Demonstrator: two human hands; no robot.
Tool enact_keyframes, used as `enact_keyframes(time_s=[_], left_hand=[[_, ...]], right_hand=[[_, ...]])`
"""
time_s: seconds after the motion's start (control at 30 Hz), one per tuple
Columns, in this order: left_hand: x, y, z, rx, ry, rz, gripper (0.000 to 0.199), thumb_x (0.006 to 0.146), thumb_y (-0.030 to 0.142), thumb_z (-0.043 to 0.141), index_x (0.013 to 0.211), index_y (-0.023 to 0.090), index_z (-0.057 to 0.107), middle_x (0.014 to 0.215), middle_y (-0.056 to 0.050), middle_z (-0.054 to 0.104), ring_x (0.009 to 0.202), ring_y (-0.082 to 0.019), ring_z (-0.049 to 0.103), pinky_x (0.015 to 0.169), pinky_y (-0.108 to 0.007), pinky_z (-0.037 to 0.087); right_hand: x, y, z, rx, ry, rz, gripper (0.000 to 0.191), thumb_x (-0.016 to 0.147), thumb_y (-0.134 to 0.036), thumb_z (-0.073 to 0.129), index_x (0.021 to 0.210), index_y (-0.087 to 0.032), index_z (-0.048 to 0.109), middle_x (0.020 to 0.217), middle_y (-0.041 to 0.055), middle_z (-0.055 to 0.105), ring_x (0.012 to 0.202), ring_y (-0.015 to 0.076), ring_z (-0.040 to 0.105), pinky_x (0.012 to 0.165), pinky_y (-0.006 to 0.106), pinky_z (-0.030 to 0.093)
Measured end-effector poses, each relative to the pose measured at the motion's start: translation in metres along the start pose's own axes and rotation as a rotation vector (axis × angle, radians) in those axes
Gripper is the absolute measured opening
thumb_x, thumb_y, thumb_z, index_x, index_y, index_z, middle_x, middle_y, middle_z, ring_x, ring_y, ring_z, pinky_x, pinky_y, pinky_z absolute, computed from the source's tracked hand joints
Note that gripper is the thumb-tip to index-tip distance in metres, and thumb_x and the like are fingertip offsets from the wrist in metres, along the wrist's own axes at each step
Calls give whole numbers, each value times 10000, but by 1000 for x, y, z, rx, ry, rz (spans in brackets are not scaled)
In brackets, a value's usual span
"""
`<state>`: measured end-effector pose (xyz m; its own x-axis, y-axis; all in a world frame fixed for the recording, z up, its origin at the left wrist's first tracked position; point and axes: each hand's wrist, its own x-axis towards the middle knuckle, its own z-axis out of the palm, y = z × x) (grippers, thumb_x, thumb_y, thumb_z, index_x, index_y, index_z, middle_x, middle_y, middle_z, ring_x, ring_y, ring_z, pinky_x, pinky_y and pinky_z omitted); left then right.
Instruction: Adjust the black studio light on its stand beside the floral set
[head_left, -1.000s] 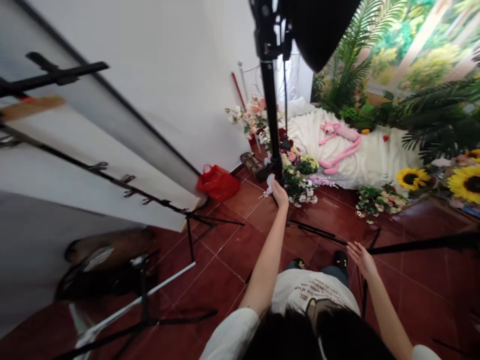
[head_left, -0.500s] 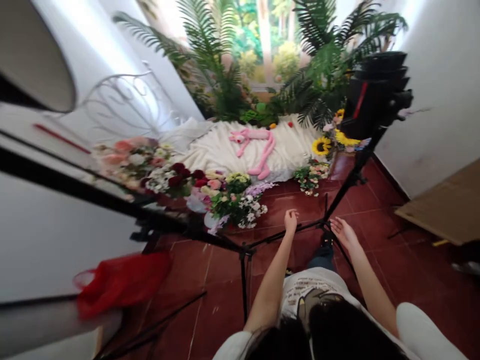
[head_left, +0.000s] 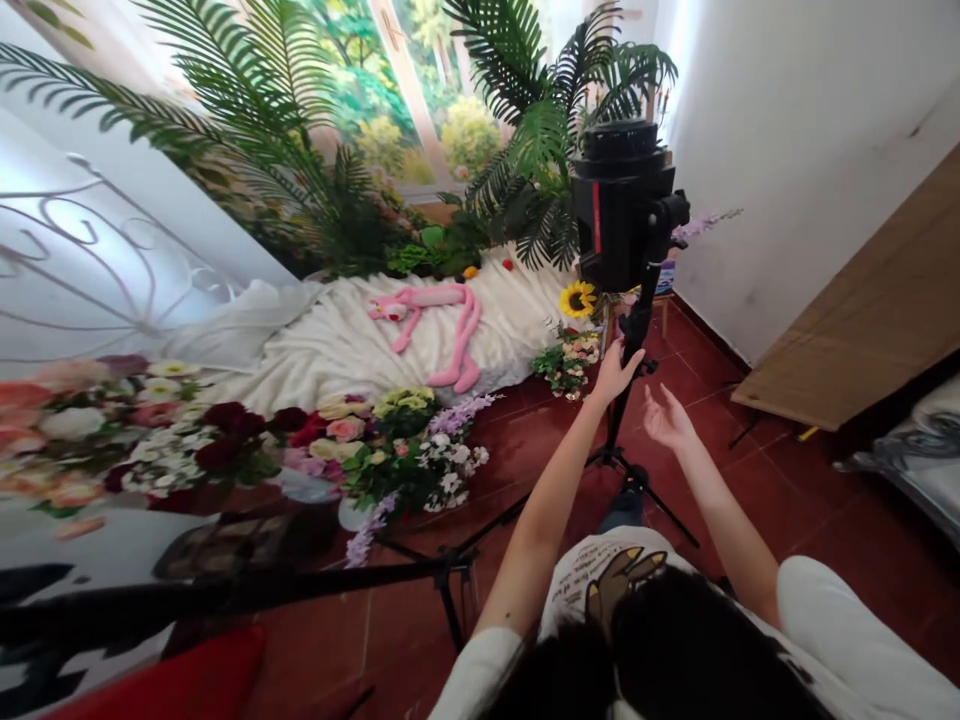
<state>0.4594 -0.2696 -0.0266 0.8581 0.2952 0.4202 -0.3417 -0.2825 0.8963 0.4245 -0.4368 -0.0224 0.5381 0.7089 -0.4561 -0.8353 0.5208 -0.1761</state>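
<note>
A black studio light (head_left: 628,195) with a red stripe is mounted on a light stand (head_left: 617,420) in front of me. My left hand (head_left: 616,374) is closed around the stand's pole, just under the light's mount. To the right of the pole, my right hand (head_left: 666,418) is held palm up with its fingers apart and slightly curled. It touches nothing, and a small knob on the pole is close above it. The stand's spread legs rest on the red tiled floor (head_left: 697,385).
A pink plush toy (head_left: 435,297) lies on a white furry blanket (head_left: 315,340). Artificial flowers (head_left: 397,450) line its front, with palm leaves (head_left: 517,60) behind. A second black stand (head_left: 360,580) crosses at lower left. A brown board (head_left: 847,320) leans at right.
My left hand has risen from beside the stand and taken hold of its pole. My right hand has come up a little near it. The view has shifted right, closer to the light.
</note>
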Motion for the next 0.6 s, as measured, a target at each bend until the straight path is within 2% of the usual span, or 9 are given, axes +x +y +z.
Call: enact_keyframes(time_s=[0.1, 0.3, 0.4, 0.5, 0.6], left_hand=[[11, 2, 9, 23, -19, -48, 465, 879, 512, 628, 1182, 162, 584, 1149, -138, 684, 1101, -257, 659, 1037, -426, 490], [11, -11, 18, -110, 6, -77, 472, 874, 539, 618, 1162, 166, 586, 1092, -109, 699, 1017, -217, 679, 996, -400, 521], [8, -13, 22, -163, 41, -93, 472, 863, 536, 634, 1165, 176, 586, 1118, -112, 693, 1045, -217, 672, 1010, -398, 508], [7, -13, 22, -186, 48, -113, 458, 852, 530, 648, 1146, 183, 594, 1122, -110, 693, 1060, -214, 666, 1015, -390, 497], [7, -10, 22, -200, 41, -144, 432, 847, 510, 660, 1127, 185, 601, 1100, -97, 703, 1033, -205, 670, 1003, -382, 500]], right_hand=[[14, -17, 12, 60, -41, 94, 340, 995, -462, 496, 986, -161, 654, 740, 17, 742, 618, 79, 705, 568, 132, 576], [26, -33, 19, 96, 3, 140, 278, 981, -415, 555, 954, -155, 651, 727, 19, 746, 585, 89, 700, 537, 139, 586], [28, -32, 28, 73, 56, 99, 294, 943, -437, 621, 933, -144, 636, 710, 20, 740, 547, 86, 683, 525, 140, 590], [27, -30, 40, 42, 128, 9, 242, 933, -376, 642, 923, -135, 625, 697, 23, 729, 524, 78, 668, 527, 135, 597], [24, -31, 47, 1, 161, -21, 199, 927, -326, 648, 924, -129, 624, 687, 24, 720, 515, 77, 664, 527, 126, 596]])
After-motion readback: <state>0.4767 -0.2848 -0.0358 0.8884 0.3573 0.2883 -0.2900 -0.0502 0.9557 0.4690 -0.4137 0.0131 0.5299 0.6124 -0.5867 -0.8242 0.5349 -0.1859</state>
